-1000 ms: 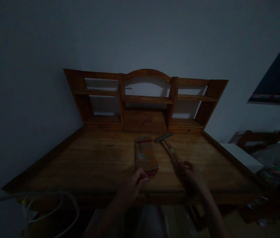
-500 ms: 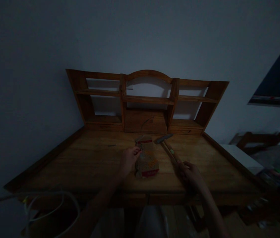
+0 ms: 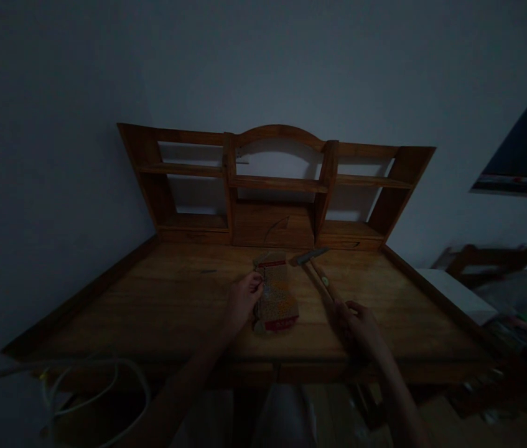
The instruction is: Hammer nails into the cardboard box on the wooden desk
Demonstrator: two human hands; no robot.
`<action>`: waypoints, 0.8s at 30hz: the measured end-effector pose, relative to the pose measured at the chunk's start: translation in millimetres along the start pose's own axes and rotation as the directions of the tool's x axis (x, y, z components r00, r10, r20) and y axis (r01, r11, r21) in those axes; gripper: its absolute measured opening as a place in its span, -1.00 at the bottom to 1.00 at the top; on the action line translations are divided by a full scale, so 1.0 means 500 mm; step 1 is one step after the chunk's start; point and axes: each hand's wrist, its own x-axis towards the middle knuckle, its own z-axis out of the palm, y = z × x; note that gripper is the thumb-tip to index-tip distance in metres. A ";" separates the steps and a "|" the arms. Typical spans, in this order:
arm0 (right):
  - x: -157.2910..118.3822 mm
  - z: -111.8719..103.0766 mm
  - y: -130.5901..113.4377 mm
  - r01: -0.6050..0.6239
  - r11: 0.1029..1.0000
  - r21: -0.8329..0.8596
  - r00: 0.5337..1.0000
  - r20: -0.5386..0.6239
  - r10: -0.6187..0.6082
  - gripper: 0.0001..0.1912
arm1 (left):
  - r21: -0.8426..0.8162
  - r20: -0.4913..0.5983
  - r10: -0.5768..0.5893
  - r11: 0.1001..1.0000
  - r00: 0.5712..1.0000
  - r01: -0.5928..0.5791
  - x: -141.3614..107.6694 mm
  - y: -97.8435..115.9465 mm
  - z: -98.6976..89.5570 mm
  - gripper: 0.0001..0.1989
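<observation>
Now, the left hand point(image 3: 243, 302) is positioned over the left edge of the brown cardboard box with red end bands and orange print point(image 3: 278, 297), having shifted from the box's near end a second ago; its fingertips are drawn in toward one another, but whether they pinch any small item or touch the box cannot be told; the box lies on the flat brown wooden desk point(image 3: 183, 305); to its right, the right hand point(image 3: 356, 320) remains closed around the handle of the grey-headed hammer with a pale wooden shaft point(image 3: 324, 280), the head lying just beside the box's far end; the shift appears to be positioning work, with the hammer not yet raised.
</observation>
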 end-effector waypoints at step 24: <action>-0.001 -0.004 -0.001 0.020 0.999 -0.034 1.000 0.007 -0.019 -0.49 | 0.347 0.008 0.231 0.912 0.973 -0.219 -0.011 0.032 -0.018 -0.86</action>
